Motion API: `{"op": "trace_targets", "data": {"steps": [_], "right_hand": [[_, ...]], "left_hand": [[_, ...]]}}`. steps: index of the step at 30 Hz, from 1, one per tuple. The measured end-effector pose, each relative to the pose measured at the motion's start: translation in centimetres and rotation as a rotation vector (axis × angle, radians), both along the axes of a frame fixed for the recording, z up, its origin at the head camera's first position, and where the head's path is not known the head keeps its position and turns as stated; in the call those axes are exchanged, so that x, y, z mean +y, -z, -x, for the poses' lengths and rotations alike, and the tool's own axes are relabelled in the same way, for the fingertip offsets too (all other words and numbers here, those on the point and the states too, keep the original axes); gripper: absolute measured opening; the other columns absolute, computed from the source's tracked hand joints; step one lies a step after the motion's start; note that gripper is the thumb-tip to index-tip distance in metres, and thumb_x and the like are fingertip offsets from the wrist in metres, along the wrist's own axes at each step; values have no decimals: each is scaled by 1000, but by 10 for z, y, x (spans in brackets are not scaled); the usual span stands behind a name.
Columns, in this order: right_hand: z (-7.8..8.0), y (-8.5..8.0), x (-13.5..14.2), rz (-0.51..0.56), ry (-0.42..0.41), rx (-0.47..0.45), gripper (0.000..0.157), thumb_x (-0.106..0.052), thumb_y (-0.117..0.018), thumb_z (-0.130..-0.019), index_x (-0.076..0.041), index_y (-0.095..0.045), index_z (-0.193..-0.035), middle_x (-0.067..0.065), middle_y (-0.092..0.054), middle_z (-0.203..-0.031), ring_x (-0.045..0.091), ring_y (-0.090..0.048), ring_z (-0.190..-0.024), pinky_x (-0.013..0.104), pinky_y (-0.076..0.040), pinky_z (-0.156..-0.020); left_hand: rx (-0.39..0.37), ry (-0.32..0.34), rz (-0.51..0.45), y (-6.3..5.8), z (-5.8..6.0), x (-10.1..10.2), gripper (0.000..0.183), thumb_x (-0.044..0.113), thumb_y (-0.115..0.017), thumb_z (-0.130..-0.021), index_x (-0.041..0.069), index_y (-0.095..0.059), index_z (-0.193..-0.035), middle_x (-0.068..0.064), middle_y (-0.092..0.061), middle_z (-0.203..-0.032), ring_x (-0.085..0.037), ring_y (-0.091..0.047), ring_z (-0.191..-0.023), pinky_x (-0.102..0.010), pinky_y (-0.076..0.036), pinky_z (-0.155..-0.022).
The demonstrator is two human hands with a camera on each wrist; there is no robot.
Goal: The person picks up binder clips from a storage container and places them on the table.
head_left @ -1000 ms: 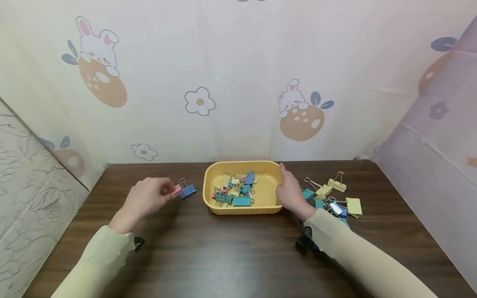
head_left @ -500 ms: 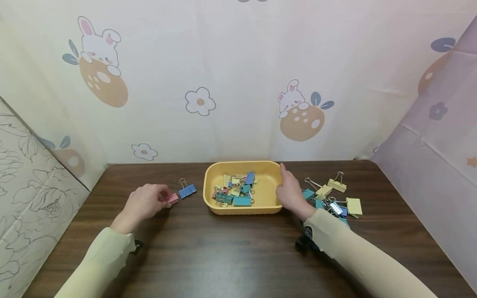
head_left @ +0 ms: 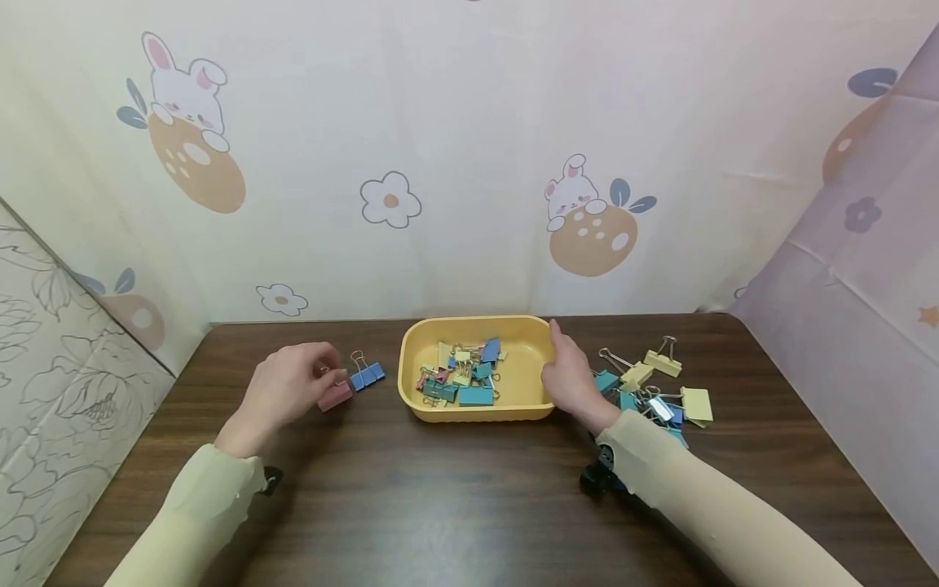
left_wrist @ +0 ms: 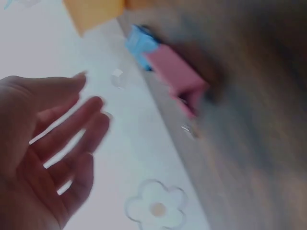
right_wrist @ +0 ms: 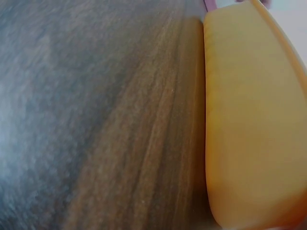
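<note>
My left hand is just above a pink binder clip on the left of the table. In the left wrist view the fingers are spread and loosely bent, apart from the pink clip. A blue binder clip lies beside it, handle up. My right hand holds the right end of a yellow tray; one finger lies straight along the rim, the others are hidden. The right wrist view shows only the tray's side wall. Several small mixed binder clips lie in the tray's left part.
A loose pile of teal, blue and yellow binder clips lies right of the tray, partly behind my right wrist. A patterned curtain hangs along the back edge of the dark wooden table.
My left hand has brought the pink binder clip down onto the table, slightly left and nearer, and let go of it. The right hand and tray have stayed in place.
</note>
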State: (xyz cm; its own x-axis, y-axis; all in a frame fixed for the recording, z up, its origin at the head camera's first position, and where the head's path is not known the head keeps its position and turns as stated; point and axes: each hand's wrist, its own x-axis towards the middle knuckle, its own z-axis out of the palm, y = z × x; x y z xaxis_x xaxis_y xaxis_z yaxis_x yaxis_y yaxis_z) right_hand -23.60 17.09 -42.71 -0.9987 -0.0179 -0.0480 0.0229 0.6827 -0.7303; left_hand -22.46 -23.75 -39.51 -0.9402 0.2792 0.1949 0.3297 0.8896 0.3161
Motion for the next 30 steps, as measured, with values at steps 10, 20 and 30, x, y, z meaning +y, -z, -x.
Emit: {"op": "trace_targets", "data": {"steps": [10,20,30], "right_hand": [[0,0,1,-3,7,2,76,9,-38,-89,-1,-8,-158,28,-26,-156,37,-33,-139,54,-28,-112],[-1,1,0,26,15,-5,78,10,-39,-88,-2,-8,-159,26,-25,-157,35,-36,-137,53,-28,-113],[0,2,-1,12,15,17,77,10,-39,-88,-1,-10,-158,28,-28,-155,36,-37,-136,53,-29,-112]], "left_hand": [[54,292,-33,-17,-6,66,14,18,-79,-85,16,-73,-98,8,-69,-89,-14,-65,-79,-36,-54,-70],[-40,448,50,-3,7,109,20,15,-80,-83,15,-75,-102,7,-69,-98,-14,-63,-86,-36,-53,-75],[-53,445,108,4,11,119,11,15,-78,-84,20,-69,-83,11,-61,-82,-11,-51,-72,-31,-46,-65]]}}
